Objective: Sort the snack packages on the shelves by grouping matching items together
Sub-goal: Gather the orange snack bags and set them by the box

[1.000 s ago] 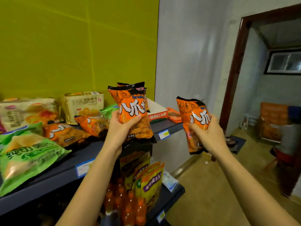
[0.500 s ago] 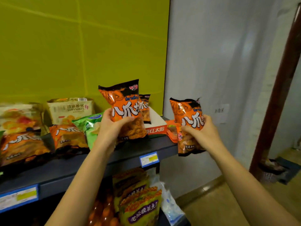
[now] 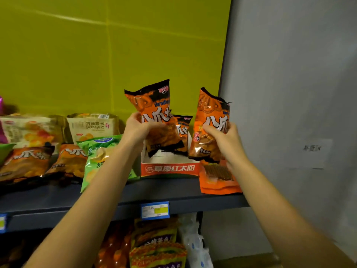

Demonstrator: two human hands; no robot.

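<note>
My left hand (image 3: 138,130) grips an orange-and-black snack bag (image 3: 154,113), held upright above an open red-and-white carton (image 3: 170,168) on the dark shelf (image 3: 173,192). My right hand (image 3: 222,138) holds a second matching orange bag (image 3: 210,122) just right of the carton. A third matching bag (image 3: 182,130) stands inside the carton behind the first. Two more orange bags (image 3: 25,163) (image 3: 70,159) lie flat at the shelf's left. A green chip bag (image 3: 98,155) lies under my left forearm.
Cream croissant packs (image 3: 92,126) lean on the yellow-green back wall. A flat orange pouch (image 3: 218,178) lies at the shelf's right end beside the grey wall. Yellow snack bags (image 3: 154,244) and orange bottles (image 3: 114,252) fill the lower shelf. A price tag (image 3: 155,209) hangs on the shelf edge.
Both hands carried their orange bags left and closer together over the carton. The view swung left; the doorway is out of sight.
</note>
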